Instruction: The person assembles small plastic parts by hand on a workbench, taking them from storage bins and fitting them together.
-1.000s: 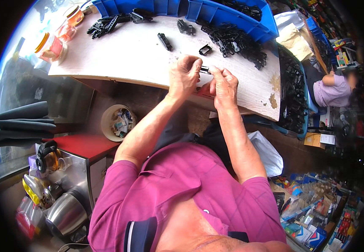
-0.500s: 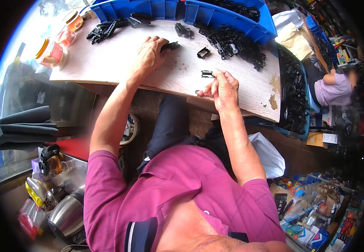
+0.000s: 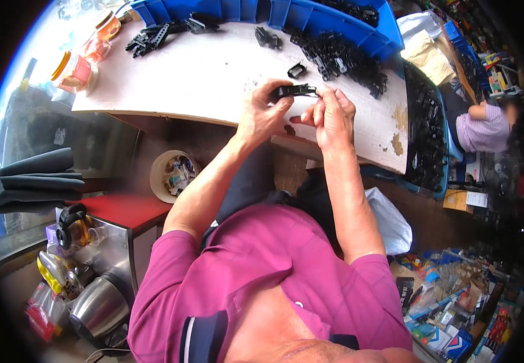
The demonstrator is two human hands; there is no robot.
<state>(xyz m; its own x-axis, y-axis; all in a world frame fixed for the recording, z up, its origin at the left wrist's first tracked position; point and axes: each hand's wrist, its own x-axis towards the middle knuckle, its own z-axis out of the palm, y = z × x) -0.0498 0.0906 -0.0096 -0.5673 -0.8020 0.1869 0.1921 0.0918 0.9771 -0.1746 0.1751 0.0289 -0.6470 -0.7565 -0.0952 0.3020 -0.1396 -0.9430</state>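
Above the front part of the table my left hand (image 3: 258, 115) grips a black plastic part (image 3: 284, 92) between thumb and fingers. My right hand (image 3: 336, 119) pinches a small black plastic frame (image 3: 305, 89), which meets the left hand's part end to end. Whether the two are joined I cannot tell. Just beyond them a small black rectangular frame (image 3: 297, 71) lies on the table. Farther back is a single black part (image 3: 268, 39), and right of it spreads a heap of black parts (image 3: 328, 53).
Blue bins (image 3: 340, 25) line the table's far edge. More black pieces (image 3: 148, 41) and jars with orange lids (image 3: 73, 74) are at the far left. A white bucket (image 3: 164, 192) stands below the table. On the right is a tub of black parts (image 3: 422, 124); beyond it sits another person (image 3: 483, 126).
My left hand has come right and nearer with the black part, bringing it against the small frame in my right hand. The right hand has lifted slightly. The bucket now shows more fully.
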